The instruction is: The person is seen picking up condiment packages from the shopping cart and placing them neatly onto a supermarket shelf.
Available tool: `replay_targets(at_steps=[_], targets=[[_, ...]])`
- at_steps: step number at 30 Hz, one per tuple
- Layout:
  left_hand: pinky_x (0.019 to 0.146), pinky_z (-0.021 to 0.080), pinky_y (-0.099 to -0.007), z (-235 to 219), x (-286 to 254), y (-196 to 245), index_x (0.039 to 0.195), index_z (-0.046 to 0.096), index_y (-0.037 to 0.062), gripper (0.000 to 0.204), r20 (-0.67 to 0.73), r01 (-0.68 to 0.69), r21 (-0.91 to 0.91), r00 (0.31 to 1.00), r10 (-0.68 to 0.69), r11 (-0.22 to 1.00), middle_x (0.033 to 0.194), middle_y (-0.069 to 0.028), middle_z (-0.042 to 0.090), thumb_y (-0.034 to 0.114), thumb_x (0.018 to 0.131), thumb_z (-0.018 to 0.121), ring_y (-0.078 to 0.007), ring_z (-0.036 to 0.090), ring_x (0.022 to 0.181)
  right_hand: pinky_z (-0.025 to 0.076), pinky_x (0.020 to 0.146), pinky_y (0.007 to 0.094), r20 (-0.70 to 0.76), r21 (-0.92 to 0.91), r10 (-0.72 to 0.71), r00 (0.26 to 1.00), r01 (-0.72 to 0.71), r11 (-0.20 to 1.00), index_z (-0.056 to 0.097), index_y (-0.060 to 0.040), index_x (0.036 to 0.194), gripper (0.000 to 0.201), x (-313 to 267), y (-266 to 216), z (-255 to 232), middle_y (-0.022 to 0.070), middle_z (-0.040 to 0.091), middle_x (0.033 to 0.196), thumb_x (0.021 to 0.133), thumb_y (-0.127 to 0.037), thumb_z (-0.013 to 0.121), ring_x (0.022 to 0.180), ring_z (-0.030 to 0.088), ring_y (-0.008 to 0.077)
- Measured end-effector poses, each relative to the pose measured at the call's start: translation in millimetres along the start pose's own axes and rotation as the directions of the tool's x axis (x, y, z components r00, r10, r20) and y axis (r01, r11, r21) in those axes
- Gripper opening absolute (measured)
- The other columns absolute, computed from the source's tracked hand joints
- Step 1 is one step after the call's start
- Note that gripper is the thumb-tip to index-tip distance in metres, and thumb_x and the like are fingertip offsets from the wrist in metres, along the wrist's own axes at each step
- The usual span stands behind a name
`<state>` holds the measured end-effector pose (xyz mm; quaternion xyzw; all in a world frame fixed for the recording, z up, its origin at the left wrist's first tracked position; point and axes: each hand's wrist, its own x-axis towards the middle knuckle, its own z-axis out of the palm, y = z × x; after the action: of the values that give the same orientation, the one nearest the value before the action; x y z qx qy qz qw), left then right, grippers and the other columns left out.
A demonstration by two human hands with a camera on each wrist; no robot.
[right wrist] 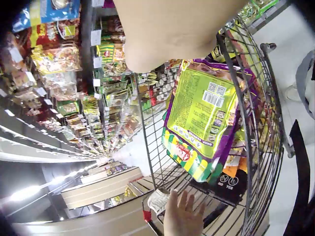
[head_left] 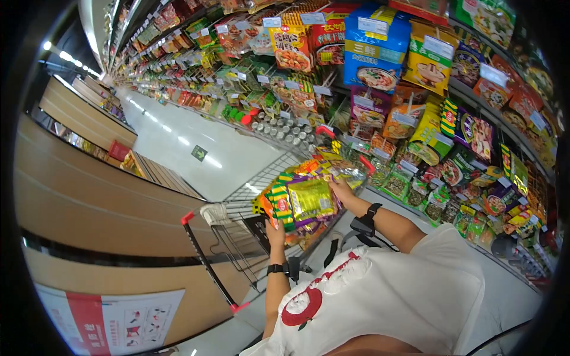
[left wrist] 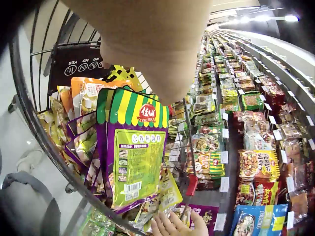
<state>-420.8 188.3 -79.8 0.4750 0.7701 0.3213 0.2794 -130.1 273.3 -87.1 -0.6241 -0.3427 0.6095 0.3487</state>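
A green and yellow seasoning packet [head_left: 312,199] with a striped top and purple edges lies on a heap of packets in a wire shopping cart [head_left: 236,199]. At its near left end is my left hand [head_left: 276,234], fingers extended beside the heap. In the right wrist view that left hand [right wrist: 183,215] shows spread fingers just short of the packet's striped end. My right hand [head_left: 342,193] is at the packet's other end. The left wrist view shows this right hand [left wrist: 178,225] with straight fingers close to the packet's bottom edge. Both hands' near parts are partly hidden behind the wrists.
Shelves of hanging seasoning packets [head_left: 374,53] with price tags run along the right. Wood-coloured shelving [head_left: 107,172] stands left of the aisle floor [head_left: 169,139]. A black plate [left wrist: 76,66] with white icons is on the cart, near its handle [head_left: 208,261].
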Motion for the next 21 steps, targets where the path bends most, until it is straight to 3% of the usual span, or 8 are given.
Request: replay_targets(at_steps=[1,3,7,10,15,18,21], targets=[[0.099,0.026,-0.0389,-5.7,-14.6,11.6,0.129,0.025,-0.0054,0.073,-0.027,0.001,0.012,1.0,0.0,1.0,0.128,-0.0273,0.032,0.034,0.077,0.058,-0.0377,0.03,0.12,0.043,0.069,0.0316,0.056,0.021,-0.113,0.992,0.112,0.993,0.047,-0.0017,0.107,0.04,-5.4,4.1,-5.7,0.0101,0.056,0.096,0.082,-0.032,0.049,0.09,0.054,0.0178],[0.099,0.025,-0.0388,-9.4,-40.3,26.0,0.129,0.024,-0.0063,0.071,-0.06,-0.019,-0.027,0.998,0.018,0.999,0.129,-0.0268,0.03,0.031,0.078,0.057,-0.0376,0.029,0.121,0.042,0.071,0.0309,0.034,0.085,-0.225,0.974,0.221,0.971,0.046,-0.003,0.108,0.037,-38.2,11.5,-15.7,0.0078,0.055,0.1,0.084,-0.032,0.047,0.095,0.051,0.016],[0.101,0.02,-0.0385,-5.4,-115.3,49.6,0.129,0.023,-0.0069,0.068,-0.073,-0.186,-0.144,0.982,0.177,0.972,0.13,-0.0262,0.028,0.027,0.079,0.056,-0.0373,0.026,0.122,0.039,0.079,0.0322,-0.171,0.191,-0.213,0.962,0.244,0.951,0.046,-0.0054,0.109,0.036,-131.5,40.8,-46.4,0.0068,0.053,0.106,0.085,-0.033,0.044,0.102,0.048,0.0156],[0.102,0.017,-0.0394,7.4,-174.5,42.6,0.13,0.02,-0.0067,0.069,-0.044,-0.256,-0.106,0.966,0.253,0.961,0.132,-0.0261,0.025,0.026,0.08,0.055,-0.0367,0.021,0.125,0.037,0.084,0.0336,-0.217,0.233,-0.141,0.966,0.191,0.953,0.046,-0.0069,0.112,0.041,-186.5,90.3,-81.9,0.0085,0.053,0.108,0.085,-0.037,0.044,0.104,0.046,0.0165],[0.103,0.015,-0.042,8.0,-260.0,39.1,0.13,0.019,-0.0066,0.068,0.083,-0.172,-0.14,0.979,0.185,0.975,0.133,-0.0275,0.021,0.025,0.08,0.053,-0.038,0.019,0.126,0.036,0.086,0.036,-0.337,0.327,0.149,0.93,-0.033,0.944,0.046,-0.0061,0.114,0.051,-253.1,148.0,-129.9,0.0099,0.051,0.111,0.082,-0.045,0.045,0.104,0.046,0.0191],[0.103,0.014,-0.0417,9.9,-278.3,40.2,0.13,0.019,-0.0068,0.069,0.094,-0.186,-0.127,0.975,0.199,0.974,0.133,-0.0283,0.022,0.024,0.079,0.054,-0.0386,0.017,0.126,0.036,0.087,0.0372,-0.378,0.379,0.151,0.914,0.004,0.925,0.046,-0.0051,0.115,0.055,-282.2,156.9,-149.6,0.0113,0.05,0.113,0.081,-0.047,0.046,0.106,0.045,0.0212],[0.103,0.015,-0.0411,26.1,-296.6,68.7,0.13,0.02,-0.0065,0.063,0.138,-0.188,-0.1,0.97,0.201,0.977,0.134,-0.0261,0.021,0.023,0.082,0.048,-0.0376,0.018,0.126,0.035,0.089,0.0386,-0.409,0.449,0.126,0.904,0.079,0.89,0.045,-0.0038,0.116,0.054,-312.9,169.8,-172.3,0.0133,0.048,0.116,0.081,-0.046,0.046,0.11,0.043,0.0236]])
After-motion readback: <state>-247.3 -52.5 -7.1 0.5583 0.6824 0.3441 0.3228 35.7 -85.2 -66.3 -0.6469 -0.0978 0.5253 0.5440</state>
